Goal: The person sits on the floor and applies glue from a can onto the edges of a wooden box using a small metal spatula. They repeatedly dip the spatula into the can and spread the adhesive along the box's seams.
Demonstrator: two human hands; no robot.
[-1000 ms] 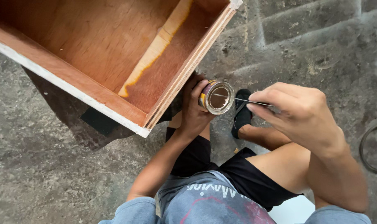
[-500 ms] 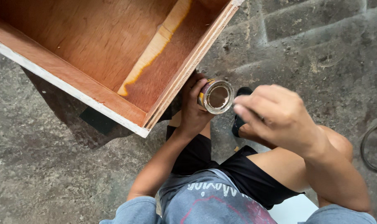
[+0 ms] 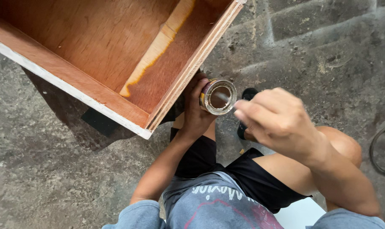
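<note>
Beside the wooden box (image 3: 116, 63), at its near-right corner, sits a small open tin can (image 3: 218, 96), tilted w/ its mouth up toward the camera. Left hand (image 3: 196, 112) wraps it, fingers clenched round the can's side, just touching the box edge. Right hand (image 3: 277, 121) hovers just right of the box corner, over the can's rim, fingers pinched on something thin & blurred, can't tell what. Below the box: concrete floor (image 3: 52, 178), bent knee, black shorts.
</note>
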